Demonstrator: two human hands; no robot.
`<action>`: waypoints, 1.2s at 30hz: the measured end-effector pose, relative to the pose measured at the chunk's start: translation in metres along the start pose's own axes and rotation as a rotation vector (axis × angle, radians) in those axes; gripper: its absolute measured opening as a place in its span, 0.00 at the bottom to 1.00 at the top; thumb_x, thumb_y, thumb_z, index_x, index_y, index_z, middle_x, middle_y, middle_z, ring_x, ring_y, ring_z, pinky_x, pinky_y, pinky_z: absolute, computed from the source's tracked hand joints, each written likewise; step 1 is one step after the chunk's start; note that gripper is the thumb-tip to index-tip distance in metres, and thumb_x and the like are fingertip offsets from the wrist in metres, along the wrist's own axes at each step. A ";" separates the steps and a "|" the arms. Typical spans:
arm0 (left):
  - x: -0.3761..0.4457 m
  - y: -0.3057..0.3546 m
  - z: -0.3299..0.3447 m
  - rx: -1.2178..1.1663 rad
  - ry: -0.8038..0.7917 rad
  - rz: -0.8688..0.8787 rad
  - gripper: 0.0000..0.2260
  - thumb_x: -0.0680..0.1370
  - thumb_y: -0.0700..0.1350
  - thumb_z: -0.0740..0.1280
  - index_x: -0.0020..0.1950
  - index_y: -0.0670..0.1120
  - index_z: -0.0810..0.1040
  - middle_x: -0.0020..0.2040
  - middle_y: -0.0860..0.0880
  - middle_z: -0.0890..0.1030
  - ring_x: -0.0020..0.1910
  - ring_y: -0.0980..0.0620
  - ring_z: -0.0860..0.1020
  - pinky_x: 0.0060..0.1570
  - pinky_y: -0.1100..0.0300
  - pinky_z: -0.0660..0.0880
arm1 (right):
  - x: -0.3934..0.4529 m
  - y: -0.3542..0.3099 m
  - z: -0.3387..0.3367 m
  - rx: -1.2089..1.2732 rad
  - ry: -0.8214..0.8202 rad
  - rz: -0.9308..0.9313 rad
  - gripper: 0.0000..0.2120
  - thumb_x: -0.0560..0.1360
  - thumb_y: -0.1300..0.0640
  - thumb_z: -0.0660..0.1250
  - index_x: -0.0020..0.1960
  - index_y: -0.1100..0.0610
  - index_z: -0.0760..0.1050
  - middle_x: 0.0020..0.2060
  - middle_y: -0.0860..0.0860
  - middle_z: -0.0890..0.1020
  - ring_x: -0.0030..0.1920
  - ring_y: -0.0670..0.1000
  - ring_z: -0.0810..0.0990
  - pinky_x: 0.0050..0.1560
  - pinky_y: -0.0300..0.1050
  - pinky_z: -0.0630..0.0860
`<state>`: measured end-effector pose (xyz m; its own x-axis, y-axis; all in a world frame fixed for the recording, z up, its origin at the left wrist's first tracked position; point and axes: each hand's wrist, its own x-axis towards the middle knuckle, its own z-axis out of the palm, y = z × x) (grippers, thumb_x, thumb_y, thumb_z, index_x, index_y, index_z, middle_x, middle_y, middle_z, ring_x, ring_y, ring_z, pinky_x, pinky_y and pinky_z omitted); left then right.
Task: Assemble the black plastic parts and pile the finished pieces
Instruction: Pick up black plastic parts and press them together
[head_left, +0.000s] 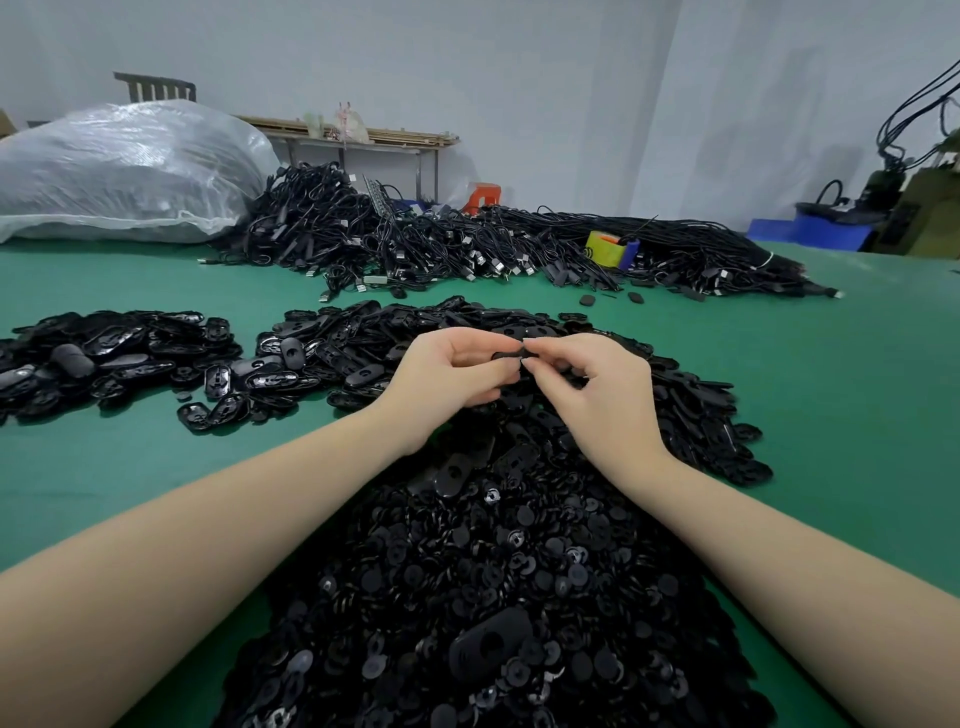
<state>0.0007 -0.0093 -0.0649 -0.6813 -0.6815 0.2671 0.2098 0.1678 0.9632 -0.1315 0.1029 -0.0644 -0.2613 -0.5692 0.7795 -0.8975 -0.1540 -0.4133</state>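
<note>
Both hands meet above the middle of a big heap of black plastic parts. My left hand (451, 375) holds a small black oval part (511, 356) with curled fingers. My right hand (592, 387) pinches the same part from the right with thumb and fingertips. Most of the part is hidden between the fingers. Under my forearms lies a heap of small round black pieces (488, 587). Oval black shells (691, 415) are heaped behind and to the right of the hands. A separate pile of black oval pieces (109, 358) lies at the left on the green table (852, 395).
A tangle of black cables (467, 244) runs across the back of the table, with a yellow box (605, 248) in it. A large clear plastic bag (124, 171) sits at the back left. Blue bins (826, 226) stand at the far right.
</note>
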 end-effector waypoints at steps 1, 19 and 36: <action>-0.001 0.000 0.000 0.007 -0.012 -0.002 0.10 0.76 0.41 0.73 0.44 0.57 0.86 0.46 0.49 0.87 0.49 0.53 0.85 0.42 0.66 0.79 | 0.000 0.000 0.000 -0.003 -0.013 -0.003 0.10 0.75 0.58 0.71 0.55 0.52 0.84 0.45 0.44 0.84 0.47 0.46 0.80 0.52 0.49 0.79; -0.003 0.007 0.000 -0.046 -0.075 -0.128 0.03 0.78 0.47 0.70 0.47 0.49 0.84 0.49 0.50 0.87 0.51 0.53 0.85 0.42 0.66 0.79 | 0.001 0.003 0.001 0.040 -0.041 -0.002 0.08 0.74 0.55 0.73 0.53 0.49 0.85 0.40 0.43 0.80 0.42 0.42 0.75 0.43 0.38 0.73; -0.004 0.011 -0.005 -0.125 -0.046 -0.160 0.04 0.75 0.45 0.72 0.49 0.49 0.85 0.47 0.49 0.87 0.46 0.53 0.85 0.39 0.66 0.79 | -0.001 0.004 0.002 0.013 -0.013 -0.020 0.07 0.74 0.51 0.72 0.51 0.48 0.85 0.41 0.43 0.80 0.46 0.44 0.77 0.47 0.46 0.76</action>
<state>0.0091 -0.0082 -0.0557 -0.7436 -0.6587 0.1148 0.1799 -0.0317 0.9832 -0.1343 0.1008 -0.0679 -0.2383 -0.5766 0.7815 -0.8980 -0.1756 -0.4034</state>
